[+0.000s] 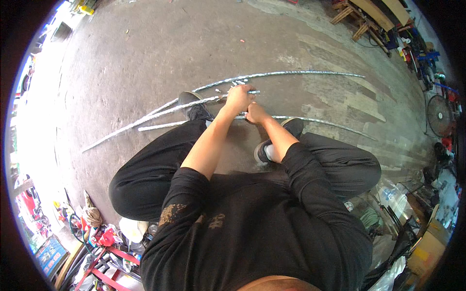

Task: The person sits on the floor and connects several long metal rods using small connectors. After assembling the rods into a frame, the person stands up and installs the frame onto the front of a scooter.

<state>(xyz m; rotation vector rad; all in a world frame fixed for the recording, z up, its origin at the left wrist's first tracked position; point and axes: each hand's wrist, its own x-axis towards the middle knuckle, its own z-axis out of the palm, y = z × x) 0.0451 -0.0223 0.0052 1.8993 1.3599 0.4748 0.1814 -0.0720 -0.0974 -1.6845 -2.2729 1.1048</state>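
Long, thin silvery strips with a twisted, wrapped look lie across the concrete floor in front of me. My left hand (239, 99) is closed around one silvery strip (160, 113), whose short end pokes out to the right of the fingers. Just right of it and nearer, my right hand (257, 113) is closed, by the nearest strip (320, 120); what its fingers hold is hidden. A farther strip (301, 72) curves off to the right beyond both hands. Several short silvery pieces (238, 83) lie just past my left hand.
My shoes (191, 104) stand among the strips, under my bent knees. A wooden stand (361, 22) is at the far right, with a round fan (439, 115) nearer along that side. Red-framed clutter (104, 266) is near left; a cardboard box (427, 250) is near right.
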